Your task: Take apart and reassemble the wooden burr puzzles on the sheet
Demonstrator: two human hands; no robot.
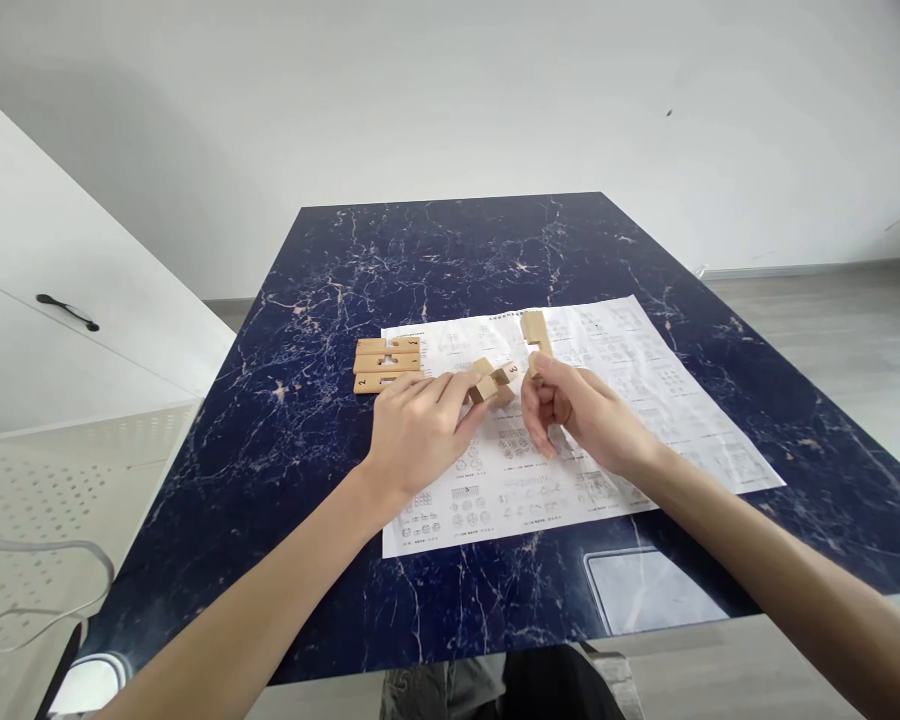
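Note:
My left hand grips a small cluster of crossed wooden puzzle pieces, one marked with a 3. In my right hand, a notched wooden puzzle piece is pinched between thumb and fingers, its long end pointing away from me. The two hands are a short gap apart above a printed instruction sheet with many small diagrams. Several more notched wooden pieces with handwritten numbers lie side by side at the sheet's left edge, just beyond my left hand.
The dark blue marbled table ends at a white wall. A clear rounded-corner panel lies at the near edge. To the left stand a white cabinet and a perforated white chair with a cable.

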